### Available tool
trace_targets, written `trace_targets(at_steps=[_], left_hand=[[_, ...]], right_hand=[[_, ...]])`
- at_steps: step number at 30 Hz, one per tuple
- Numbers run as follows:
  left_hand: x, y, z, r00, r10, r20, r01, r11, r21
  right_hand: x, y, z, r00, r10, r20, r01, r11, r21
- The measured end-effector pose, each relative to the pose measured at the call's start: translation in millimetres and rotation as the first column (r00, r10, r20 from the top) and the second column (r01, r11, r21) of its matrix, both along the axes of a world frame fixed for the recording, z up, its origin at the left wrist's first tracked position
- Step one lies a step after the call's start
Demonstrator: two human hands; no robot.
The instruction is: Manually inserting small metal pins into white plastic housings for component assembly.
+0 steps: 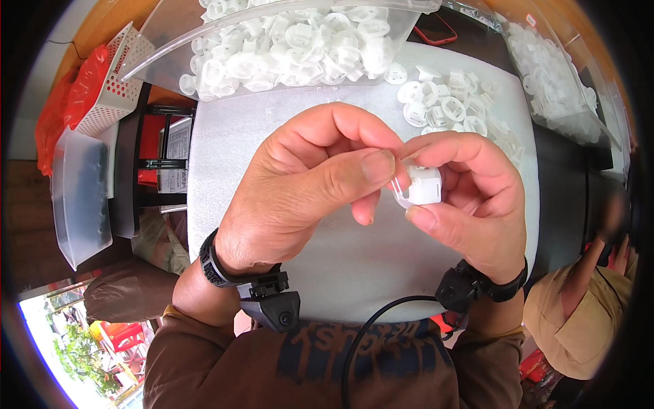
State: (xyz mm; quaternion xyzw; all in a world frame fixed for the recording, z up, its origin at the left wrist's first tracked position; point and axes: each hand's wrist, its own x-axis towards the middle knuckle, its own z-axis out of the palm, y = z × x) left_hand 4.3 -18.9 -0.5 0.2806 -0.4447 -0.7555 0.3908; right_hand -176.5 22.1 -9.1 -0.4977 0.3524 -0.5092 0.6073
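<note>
A small white plastic fitting [426, 185], with a block-like body and a thin curved rim on its left side, is held above the near-middle part of the white worktop [228, 146]. The right hand [487, 204] has it pinched, thumb at the near edge of the body and forefinger over the far edge, the other fingers curled behind. The left hand [293, 177] meets the thin rim from the left, its thumb and fingers drawn narrowly together; whether they grip the rim or only touch it is hidden.

The fitting looks very light and fairly stiff, with a smooth surface that may slip between dry fingertips. Its body seems the sturdiest place to take hold, pressed between two opposite edges. The slender rim would probably flex and could crack or whiten if bent hard, so only a gentle fingertip hold suits it.

Beyond the right hand lies a loose pile of white plastic pieces [453, 105]. At the far side, a clear plastic tub [167, 54] contains many more, and a clear bin [605, 121] at the far right contains others. A red-edged phone [436, 28] lies between these two containers.
</note>
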Motion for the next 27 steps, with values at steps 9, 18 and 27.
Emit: trace_targets(at_steps=[9, 18, 27], left_hand=[[0.5, -0.8, -2.1, 0.999, 0.025, -0.033, -0.026, 0.999, -0.039], [0.0, -0.2, -1.7, 0.998, 0.061, 0.025, -0.059, 0.995, -0.076], [1.0, -2.0, -3.7, 0.995, 0.093, 0.027, -0.09, 0.99, -0.107]], right_hand=[[1.8, 2.4, 6.6, 0.999, -0.004, 0.052, -0.001, 0.996, 0.095], [6.8, 2.1, 1.2, 0.993, -0.041, 0.106, 0.036, 0.998, 0.051], [4.0, 2.8, 3.2, 0.99, -0.01, 0.14, -0.001, 0.997, 0.082]])
